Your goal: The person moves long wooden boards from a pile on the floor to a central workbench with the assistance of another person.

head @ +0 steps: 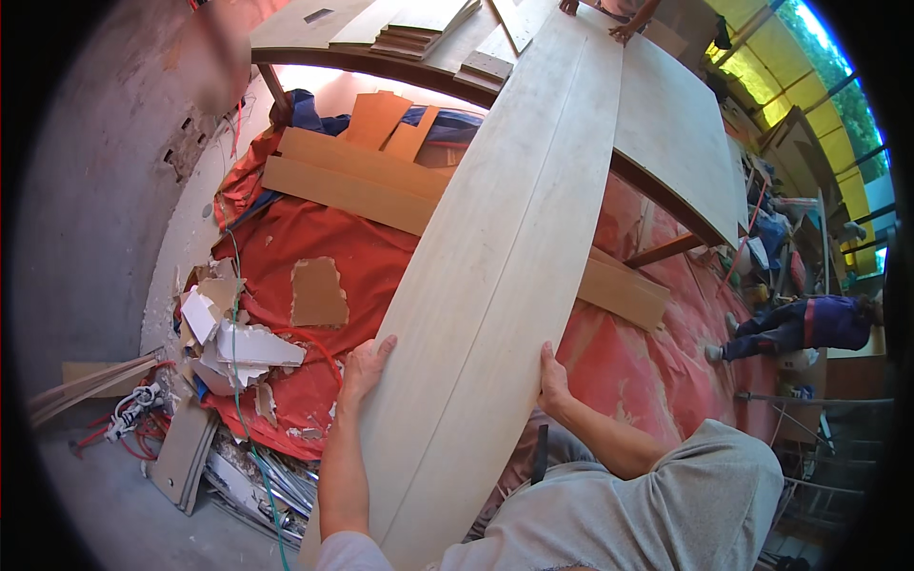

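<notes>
A long pale wooden panel (493,285) with a lengthwise line runs from below me up to a worktable (671,135). My left hand (366,367) grips its left edge, thumb on top and fingers out of sight beneath. On the opposite edge, my right hand (553,377) holds it with the fingers hidden below. At the far end, a co-worker's hands (623,33) touch the panel near the table. Stacked wooden strips (410,39) and short board pieces (485,68) lie on the tabletop, left of the panel.
Brown boards (350,178) and a red sheet (285,228) cover the floor. Broken plasterboard (250,350), a green cable (235,321) and metal strips (275,485) lie left. A concrete wall (93,214) rises there. Another person (800,327) is at the right, near scaffolding (814,400).
</notes>
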`<state>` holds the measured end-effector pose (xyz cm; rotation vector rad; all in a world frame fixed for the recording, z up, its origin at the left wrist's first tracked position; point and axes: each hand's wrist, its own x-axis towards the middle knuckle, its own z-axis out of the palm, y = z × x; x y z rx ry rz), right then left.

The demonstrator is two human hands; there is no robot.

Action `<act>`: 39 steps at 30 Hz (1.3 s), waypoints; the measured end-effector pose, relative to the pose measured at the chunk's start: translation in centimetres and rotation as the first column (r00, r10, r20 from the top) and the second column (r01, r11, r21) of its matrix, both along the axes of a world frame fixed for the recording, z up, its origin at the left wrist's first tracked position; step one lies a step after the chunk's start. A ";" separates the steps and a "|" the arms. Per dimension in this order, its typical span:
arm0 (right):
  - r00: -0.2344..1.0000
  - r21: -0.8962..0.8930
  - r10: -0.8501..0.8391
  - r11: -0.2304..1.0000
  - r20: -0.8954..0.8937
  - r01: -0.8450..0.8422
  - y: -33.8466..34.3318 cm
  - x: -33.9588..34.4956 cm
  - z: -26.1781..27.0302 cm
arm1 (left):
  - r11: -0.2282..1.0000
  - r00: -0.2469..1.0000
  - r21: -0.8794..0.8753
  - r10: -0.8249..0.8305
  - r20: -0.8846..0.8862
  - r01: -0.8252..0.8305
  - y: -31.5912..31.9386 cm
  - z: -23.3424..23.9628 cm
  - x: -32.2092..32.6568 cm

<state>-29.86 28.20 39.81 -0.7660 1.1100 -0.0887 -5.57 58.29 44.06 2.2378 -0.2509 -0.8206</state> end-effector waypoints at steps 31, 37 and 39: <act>0.999 0.265 0.004 0.964 0.047 -0.016 15.5 -11.6 0.4 | 0.985 0.996 0.150 -0.090 0.009 0.088 17.1 -2.2 -10.2; 0.998 0.302 0.000 0.953 0.067 -0.020 17.4 -13.3 0.2 | 0.999 1.000 0.034 -0.021 -0.022 0.022 19.0 -1.3 -12.1; 0.994 0.239 -0.023 0.971 0.107 -0.003 18.5 -13.7 0.6 | 0.999 0.999 0.030 -0.041 0.034 0.040 20.6 -2.1 -12.7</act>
